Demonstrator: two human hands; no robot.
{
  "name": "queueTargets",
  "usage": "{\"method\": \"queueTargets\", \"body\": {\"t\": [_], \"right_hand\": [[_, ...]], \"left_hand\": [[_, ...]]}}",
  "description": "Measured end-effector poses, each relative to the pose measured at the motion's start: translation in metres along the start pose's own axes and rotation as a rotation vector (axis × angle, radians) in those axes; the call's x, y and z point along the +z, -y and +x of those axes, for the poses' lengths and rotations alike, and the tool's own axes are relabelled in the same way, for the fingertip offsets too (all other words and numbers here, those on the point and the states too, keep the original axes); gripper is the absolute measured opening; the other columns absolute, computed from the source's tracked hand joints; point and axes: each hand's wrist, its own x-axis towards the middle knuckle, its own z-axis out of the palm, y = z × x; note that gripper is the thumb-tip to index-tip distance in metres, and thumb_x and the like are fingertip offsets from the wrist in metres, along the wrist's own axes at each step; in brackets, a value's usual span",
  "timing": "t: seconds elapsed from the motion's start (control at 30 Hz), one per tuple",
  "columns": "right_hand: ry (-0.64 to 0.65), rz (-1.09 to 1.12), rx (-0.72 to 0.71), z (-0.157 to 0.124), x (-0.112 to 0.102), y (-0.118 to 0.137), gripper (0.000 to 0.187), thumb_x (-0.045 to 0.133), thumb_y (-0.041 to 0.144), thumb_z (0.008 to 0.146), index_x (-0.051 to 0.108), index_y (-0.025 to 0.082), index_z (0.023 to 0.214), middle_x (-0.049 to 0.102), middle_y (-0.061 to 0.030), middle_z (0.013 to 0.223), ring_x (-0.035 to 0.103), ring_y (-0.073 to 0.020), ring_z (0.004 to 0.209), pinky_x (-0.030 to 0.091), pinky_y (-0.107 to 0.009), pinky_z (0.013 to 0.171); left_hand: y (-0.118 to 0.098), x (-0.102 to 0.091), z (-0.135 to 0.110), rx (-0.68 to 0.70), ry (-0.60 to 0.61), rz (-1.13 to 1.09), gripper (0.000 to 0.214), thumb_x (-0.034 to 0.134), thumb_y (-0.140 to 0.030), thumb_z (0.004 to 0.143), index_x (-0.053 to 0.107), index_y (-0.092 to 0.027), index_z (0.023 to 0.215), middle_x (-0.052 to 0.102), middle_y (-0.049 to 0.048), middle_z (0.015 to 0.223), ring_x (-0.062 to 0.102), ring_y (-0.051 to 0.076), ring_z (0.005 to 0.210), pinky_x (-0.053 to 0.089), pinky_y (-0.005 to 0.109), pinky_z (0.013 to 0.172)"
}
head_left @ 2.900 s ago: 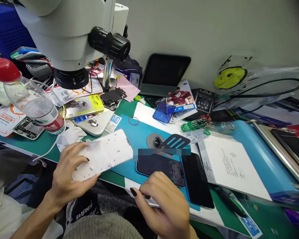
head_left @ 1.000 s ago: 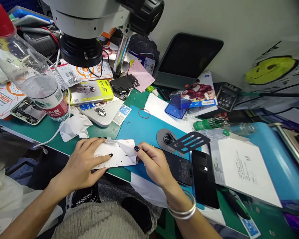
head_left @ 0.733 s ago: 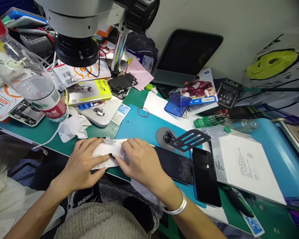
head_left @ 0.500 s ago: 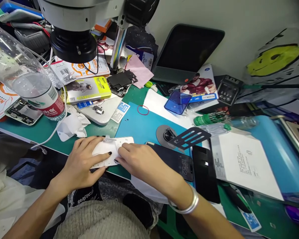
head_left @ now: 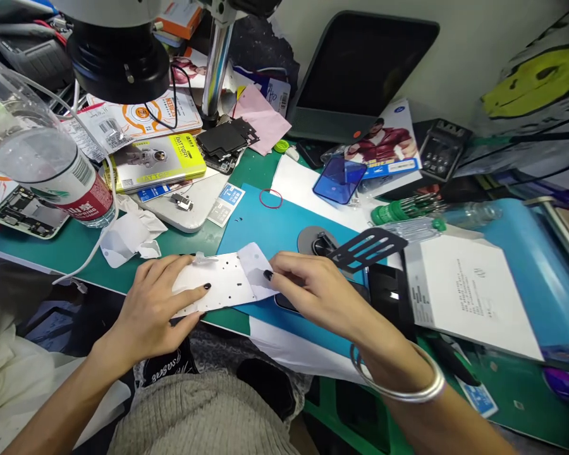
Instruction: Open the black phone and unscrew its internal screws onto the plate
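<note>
Bearing small dark spots, the flat white rectangle (head_left: 222, 278) is at the near edge of the bench (head_left: 234, 321), by the blue mat (head_left: 277, 229), a pale flap (head_left: 256, 268) folded up at its right end. The left hand (head_left: 154, 304), fingers spread, clamps its left end; the right hand (head_left: 315, 284), half curled, pinches the flap's edge.

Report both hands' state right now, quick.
Left hand: grip closed on the white dotted panel.
Right hand: grip closed, thumb and fingers pinching the folded white flap at the panel's far end from the left hand.
</note>
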Motion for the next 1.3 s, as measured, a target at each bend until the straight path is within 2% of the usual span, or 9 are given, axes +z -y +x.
{"method": "queueTargets", "body": {"t": [0.2, 0.37, 0.43, 0.57, 0.67, 0.93, 1.3], "right_hand": [[-0.150, 0.181, 0.068, -0.009, 0.007, -0.008, 0.024, 0.045, 0.020, 0.084, 0.037, 0.020, 0.062, 0.061, -0.0042, 0.082, 0.046, -0.0106, 0.063, 0.033, -0.024, 0.053], [-0.178, 0.370, 0.121, -0.012, 0.018, -0.010, 0.026, 0.047, 0.022, 0.085, 0.036, 0.021, 0.061, 0.061, -0.0048, 0.083, 0.047, -0.0107, 0.062, 0.035, -0.023, 0.050], [-0.224, 0.285, 0.078, -0.013, 0.023, -0.007, 0.025, 0.046, 0.018, 0.086, 0.037, 0.021, 0.063, 0.061, -0.0040, 0.083, 0.048, -0.0107, 0.062, 0.036, -0.024, 0.052], [-0.399, -0.291, -0.080, -0.009, 0.033, 0.001, 0.020, 0.046, 0.011, 0.089, 0.048, 0.020, 0.071, 0.060, -0.0053, 0.079, 0.048, -0.0160, 0.071, 0.034, -0.031, 0.064], [-0.422, -0.570, -0.119, -0.002, 0.038, 0.002, 0.022, 0.049, 0.010, 0.088, 0.049, 0.019, 0.068, 0.057, -0.0051, 0.072, 0.042, -0.0183, 0.071, 0.029, -0.034, 0.064], [-0.429, -0.630, -0.101, 0.018, 0.040, -0.002, 0.027, 0.049, 0.008, 0.086, 0.045, 0.021, 0.063, 0.050, -0.0034, 0.062, 0.038, -0.0181, 0.066, 0.025, -0.033, 0.062], [-0.358, -0.672, -0.179, 0.043, 0.038, 0.011, 0.025, 0.047, 0.007, 0.088, 0.053, 0.018, 0.067, 0.053, -0.0044, 0.065, 0.034, -0.0171, 0.063, 0.021, -0.033, 0.061]], "left_hand": [[0.001, -0.001, 0.001, 0.033, -0.013, 0.019, 0.020, 0.062, -0.022, 0.088, 0.069, -0.020, 0.107, 0.052, 0.0218, 0.133, 0.048, 0.039, 0.123, 0.040, 0.055, 0.089], [0.000, -0.007, -0.012, 0.010, -0.015, 0.017, 0.020, 0.063, -0.020, 0.087, 0.067, -0.021, 0.107, 0.049, 0.0200, 0.134, 0.046, 0.038, 0.122, 0.038, 0.055, 0.091], [0.000, -0.010, -0.018, -0.001, -0.011, 0.038, 0.020, 0.064, -0.021, 0.087, 0.066, -0.022, 0.107, 0.048, 0.0193, 0.134, 0.045, 0.037, 0.123, 0.038, 0.054, 0.091], [0.001, -0.012, -0.025, -0.024, -0.022, 0.076, 0.021, 0.065, -0.023, 0.087, 0.066, -0.024, 0.108, 0.048, 0.0179, 0.134, 0.046, 0.037, 0.120, 0.037, 0.052, 0.088], [0.001, -0.009, -0.027, -0.046, -0.056, 0.056, 0.020, 0.065, -0.024, 0.087, 0.065, -0.025, 0.107, 0.049, 0.0178, 0.133, 0.048, 0.037, 0.118, 0.036, 0.051, 0.086], [0.000, -0.008, -0.027, -0.057, -0.064, 0.031, 0.019, 0.066, -0.021, 0.086, 0.067, -0.023, 0.105, 0.050, 0.0196, 0.131, 0.048, 0.039, 0.117, 0.036, 0.050, 0.084], [0.001, -0.008, -0.027, -0.047, -0.058, 0.026, 0.020, 0.065, -0.021, 0.087, 0.066, -0.024, 0.107, 0.048, 0.0193, 0.133, 0.047, 0.038, 0.117, 0.035, 0.050, 0.085]]}}
